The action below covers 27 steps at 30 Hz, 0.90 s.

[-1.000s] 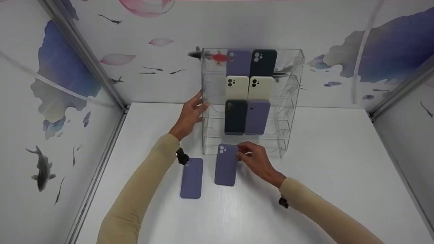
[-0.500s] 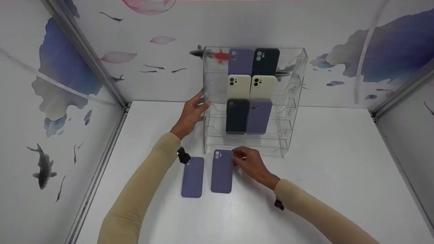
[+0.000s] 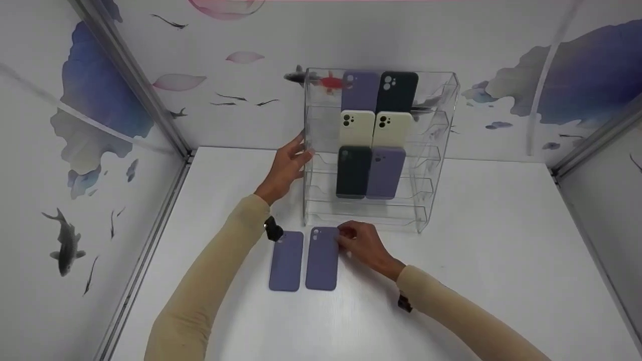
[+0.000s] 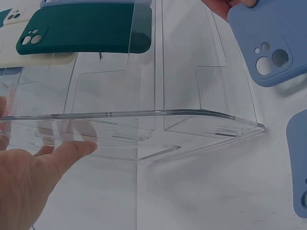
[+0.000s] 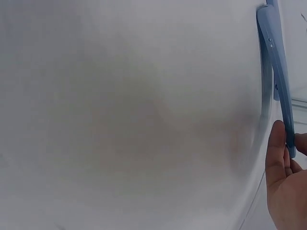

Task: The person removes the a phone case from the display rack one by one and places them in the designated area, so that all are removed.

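Note:
Between thumb and fingers, my right hand pinches the upper right corner of a purple phone case, also seen edge-on in the right wrist view as a bluish phone case. That end is raised, while the far end slopes down toward the table. Just left of it lies another purple phone case, flat, its top corner partly covered by the left wrist camera. My left hand grips the left side panel of a clear acrylic display rack; its thumb shows against the panel in the left wrist view.
Three tiers of the rack hold cases: a purple case and dark green case on top, cream cases in the middle, dark green and purple below. White walls with painted fish and petals enclose the white table.
My right hand has brought the purple case left and toward me, lowering it beside the other purple case. My left hand stays on the rack.

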Tool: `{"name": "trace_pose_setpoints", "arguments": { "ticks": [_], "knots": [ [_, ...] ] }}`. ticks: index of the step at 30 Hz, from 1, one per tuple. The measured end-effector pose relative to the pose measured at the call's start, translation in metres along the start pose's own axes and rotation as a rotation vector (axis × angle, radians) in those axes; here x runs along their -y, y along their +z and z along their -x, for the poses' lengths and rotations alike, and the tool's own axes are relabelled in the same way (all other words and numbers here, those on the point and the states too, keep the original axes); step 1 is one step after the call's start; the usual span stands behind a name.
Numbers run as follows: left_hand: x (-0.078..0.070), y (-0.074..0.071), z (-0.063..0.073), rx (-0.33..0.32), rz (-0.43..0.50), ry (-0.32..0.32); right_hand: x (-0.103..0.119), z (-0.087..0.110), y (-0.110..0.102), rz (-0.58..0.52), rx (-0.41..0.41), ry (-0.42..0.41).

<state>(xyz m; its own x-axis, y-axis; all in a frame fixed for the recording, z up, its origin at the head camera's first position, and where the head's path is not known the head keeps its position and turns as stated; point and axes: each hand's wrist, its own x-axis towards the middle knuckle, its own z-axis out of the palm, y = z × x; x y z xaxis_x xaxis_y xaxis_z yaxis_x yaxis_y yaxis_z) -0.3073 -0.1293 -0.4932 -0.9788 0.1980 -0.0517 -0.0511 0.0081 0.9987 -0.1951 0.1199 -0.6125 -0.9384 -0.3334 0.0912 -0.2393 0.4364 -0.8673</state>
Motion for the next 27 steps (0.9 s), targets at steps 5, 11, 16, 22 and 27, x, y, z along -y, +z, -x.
{"name": "trace_pose_setpoints", "arguments": {
  "ticks": [5, 11, 16, 22, 27],
  "knots": [
    [-0.001, 0.001, 0.000, 0.012, -0.011, 0.013, 0.000, 0.000, 0.008, -0.014, 0.016, 0.027],
    [0.000, 0.002, 0.000, 0.017, -0.018, 0.012, 0.003, -0.002, 0.013, -0.007, 0.026, 0.048],
    [0.000, 0.002, 0.000, 0.016, -0.001, 0.024, 0.004, -0.004, 0.016, -0.013, 0.034, 0.047],
    [0.000, 0.001, 0.000, 0.013, -0.014, 0.031, 0.007, -0.007, 0.019, -0.007, 0.033, 0.044],
    [0.002, 0.000, 0.000, 0.013, -0.015, 0.029, 0.007, -0.009, 0.021, 0.022, 0.046, 0.024]
  ]
}}
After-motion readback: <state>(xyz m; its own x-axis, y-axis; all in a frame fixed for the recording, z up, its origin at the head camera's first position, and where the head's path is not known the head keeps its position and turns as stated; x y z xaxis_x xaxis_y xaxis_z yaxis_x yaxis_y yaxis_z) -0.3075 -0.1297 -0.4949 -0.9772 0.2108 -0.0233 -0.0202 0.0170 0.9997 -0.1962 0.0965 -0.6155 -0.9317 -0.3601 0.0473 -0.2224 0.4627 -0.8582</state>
